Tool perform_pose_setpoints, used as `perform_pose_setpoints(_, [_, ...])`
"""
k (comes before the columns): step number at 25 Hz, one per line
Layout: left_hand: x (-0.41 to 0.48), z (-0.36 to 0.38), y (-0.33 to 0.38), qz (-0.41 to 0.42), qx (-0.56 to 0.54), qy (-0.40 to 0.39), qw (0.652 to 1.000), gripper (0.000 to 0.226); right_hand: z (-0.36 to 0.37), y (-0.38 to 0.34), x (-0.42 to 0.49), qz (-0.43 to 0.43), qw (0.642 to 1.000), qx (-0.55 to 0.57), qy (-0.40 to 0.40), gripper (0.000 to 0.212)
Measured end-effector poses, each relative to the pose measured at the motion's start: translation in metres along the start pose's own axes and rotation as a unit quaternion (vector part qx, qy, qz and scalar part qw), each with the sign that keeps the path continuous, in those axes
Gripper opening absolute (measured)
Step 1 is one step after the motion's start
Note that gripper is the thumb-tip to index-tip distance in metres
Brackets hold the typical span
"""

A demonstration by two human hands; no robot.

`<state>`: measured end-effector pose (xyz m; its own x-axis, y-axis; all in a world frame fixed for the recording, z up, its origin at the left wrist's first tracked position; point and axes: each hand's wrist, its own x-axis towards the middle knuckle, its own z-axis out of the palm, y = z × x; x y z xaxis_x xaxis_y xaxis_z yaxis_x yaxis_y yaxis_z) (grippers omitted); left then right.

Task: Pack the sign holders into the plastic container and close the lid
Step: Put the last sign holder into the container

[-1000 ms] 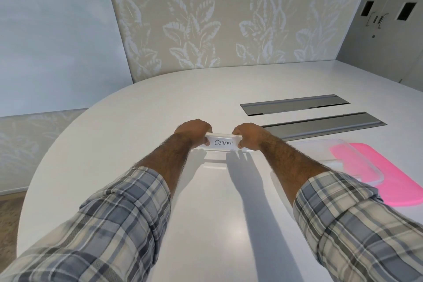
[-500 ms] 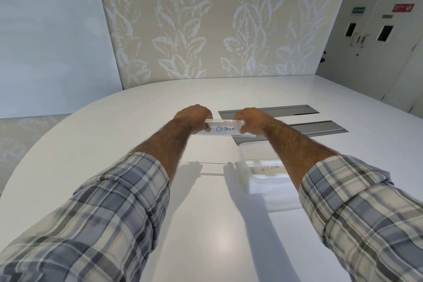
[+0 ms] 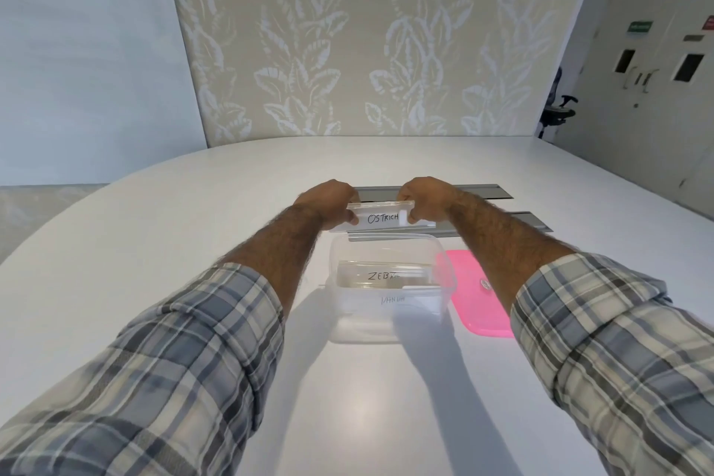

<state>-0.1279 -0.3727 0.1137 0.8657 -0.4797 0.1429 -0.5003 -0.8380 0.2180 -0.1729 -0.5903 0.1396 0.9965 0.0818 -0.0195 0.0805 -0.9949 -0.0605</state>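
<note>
Both hands, left and right, gripping the OSTRICH sign holder, have carried it over the plastic container, ready to lower in.

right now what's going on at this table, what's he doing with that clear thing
A person is packing sign holders into a clear plastic container. Both hands, the left hand and the right hand, hold a clear sign holder labelled OSTRICH by its ends, in the air just beyond the container's far rim. Another holder, reading ZEBRA, already lies inside. The pink lid lies on the white table to the container's right, so the container is open.
</note>
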Motion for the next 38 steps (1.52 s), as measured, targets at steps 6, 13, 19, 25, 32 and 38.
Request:
perform_pose_setpoints(6, [0.005, 0.025, 0.021, -0.006, 0.007, -0.037, 0.999, 0.040, 0.022, 0.023, -0.010, -0.006, 1.000, -0.002, -0.017, 0.043])
perform_pose_setpoints(13, [-0.001, 0.049, 0.016, -0.031, 0.014, -0.062, 0.998, 0.039, 0.054, 0.024, -0.007, -0.015, 1.000, 0.003, -0.025, 0.043])
perform_pose_setpoints(19, [-0.005, 0.058, 0.017, -0.035, 0.040, -0.061, 0.997, 0.044, 0.074, 0.027, -0.004, -0.018, 0.999, 0.004, -0.027, 0.051])
perform_pose_setpoints(25, [-0.002, 0.071, 0.019, -0.024, 0.070, -0.083, 0.994, 0.045, 0.089, 0.031, -0.003, -0.013, 0.999, 0.004, -0.034, 0.051])
perform_pose_setpoints(32, [0.002, 0.083, 0.019, -0.026, 0.081, -0.104, 0.991, 0.043, 0.107, 0.031, 0.000, -0.014, 0.999, -0.013, -0.040, 0.052])
perform_pose_setpoints(38, [0.004, 0.088, 0.020, -0.024, 0.110, -0.129, 0.985, 0.043, 0.116, 0.031, 0.005, -0.012, 0.998, -0.029, -0.046, 0.054])
